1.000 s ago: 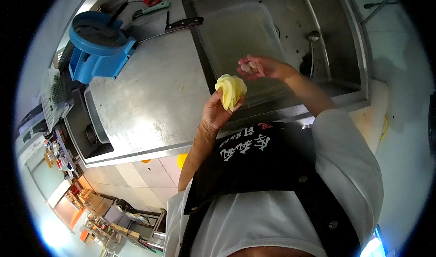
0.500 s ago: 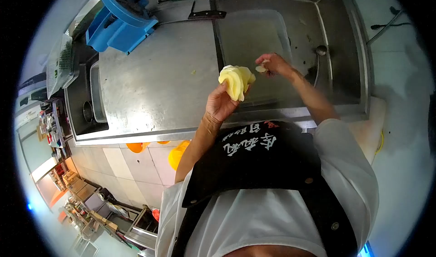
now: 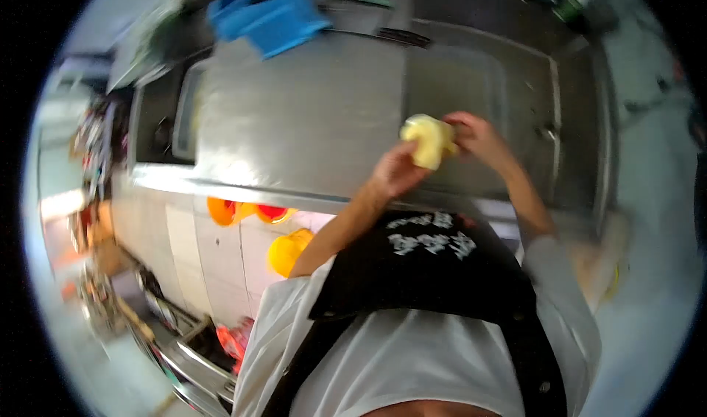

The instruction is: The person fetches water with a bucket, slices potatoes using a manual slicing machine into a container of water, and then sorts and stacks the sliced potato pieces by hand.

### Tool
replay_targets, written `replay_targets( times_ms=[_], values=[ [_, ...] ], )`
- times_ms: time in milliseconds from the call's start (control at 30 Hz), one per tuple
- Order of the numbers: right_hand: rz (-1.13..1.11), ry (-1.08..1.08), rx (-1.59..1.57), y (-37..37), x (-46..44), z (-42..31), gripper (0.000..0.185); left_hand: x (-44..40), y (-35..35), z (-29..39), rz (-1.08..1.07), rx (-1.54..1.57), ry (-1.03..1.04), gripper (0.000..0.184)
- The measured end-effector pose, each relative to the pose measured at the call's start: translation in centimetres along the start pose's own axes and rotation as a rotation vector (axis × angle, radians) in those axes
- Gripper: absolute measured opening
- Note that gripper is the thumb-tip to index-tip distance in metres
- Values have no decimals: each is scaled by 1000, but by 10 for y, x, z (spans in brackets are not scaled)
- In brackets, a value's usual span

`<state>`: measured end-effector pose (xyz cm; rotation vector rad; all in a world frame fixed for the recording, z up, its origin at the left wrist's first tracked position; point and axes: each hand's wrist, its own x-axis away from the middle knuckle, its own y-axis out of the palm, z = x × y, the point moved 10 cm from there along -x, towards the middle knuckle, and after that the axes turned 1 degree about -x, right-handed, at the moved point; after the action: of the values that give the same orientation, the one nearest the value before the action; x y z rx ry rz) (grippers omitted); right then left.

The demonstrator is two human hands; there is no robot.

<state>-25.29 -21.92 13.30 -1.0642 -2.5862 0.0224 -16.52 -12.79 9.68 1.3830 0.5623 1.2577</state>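
A pale yellow, layered cabbage heart point(image 3: 427, 141) is held above the edge between the steel counter and the sink. My left hand point(image 3: 398, 170) is closed round its lower left side. At its right side is my right hand point(image 3: 477, 135), with fingers curled in and pressed against the leaves. Motion blur hides whether a loose leaf is between those fingers. Below the right hand, a translucent plastic tub point(image 3: 460, 85) sits in the sink point(image 3: 578, 130).
The steel counter point(image 3: 302, 115) spreads out to the left. At its back stand a blue plastic slicer-like device point(image 3: 276, 19) and a dark-handled knife point(image 3: 405, 37). A ladle point(image 3: 546, 132) lies in the sink. Orange and yellow containers point(image 3: 287, 253) are on the tiled floor.
The right hand, apart from the cabbage with a pale piece in its fingers earlier, is now against the cabbage's right side. The view has shifted, and the blue device appears farther up.
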Motion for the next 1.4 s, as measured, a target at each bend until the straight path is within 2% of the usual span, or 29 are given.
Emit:
replay_targets(
  times_ms=[33, 100, 133, 233, 300, 367, 467, 600, 733, 833, 933, 1133, 1233, 1333, 1400],
  values=[
    [42, 41, 51, 1, 5, 4, 33, 6, -2, -6, 55, -23, -49, 51],
    [114, 40, 145, -2, 16, -5, 35, 2, 1, -15, 4, -18, -39, 46],
    [80, 82, 90, -3, 18, 2, 37, 4, 14, -11, -32, -2, 8, 44],
    [28, -10, 76, 4, 24, -26, 31, 6, 14, -8, -16, 3, -17, 41],
    [72, -29, -133, 8, 26, -27, 29, 12, 17, -4, -40, 30, -11, 40],
    [98, -14, -179, 5, 26, -26, 28, 15, 19, -2, -63, 53, -6, 40],
    [123, 19, -36, 1, 28, -18, 28, 16, 21, -5, -42, 46, 22, 39],
    [183, -32, 165, -9, 29, -2, 22, 23, 25, -10, -60, -38, -82, 39],
    [344, -62, 426, -14, 42, -34, 16, 12, 36, -7, -156, 25, -62, 40],
    [387, -157, 320, 1, 50, -67, 15, 21, 43, 4, -196, 41, -55, 40],
    [342, -126, 337, 22, 38, -69, 14, 37, 37, 19, -215, 98, -61, 42],
    [489, -92, 336, 58, 21, -103, 6, 64, 31, 54, -217, 118, -60, 43],
    [501, -187, 495, 64, 6, -108, 8, 74, 29, 72, -225, 146, -52, 42],
    [480, -3, 58, 83, -8, -87, 10, 86, 23, 91, -278, 153, -34, 41],
    [550, -31, -84, 109, -13, -99, 15, 94, 18, 107, -281, 130, 2, 41]
  ],
)
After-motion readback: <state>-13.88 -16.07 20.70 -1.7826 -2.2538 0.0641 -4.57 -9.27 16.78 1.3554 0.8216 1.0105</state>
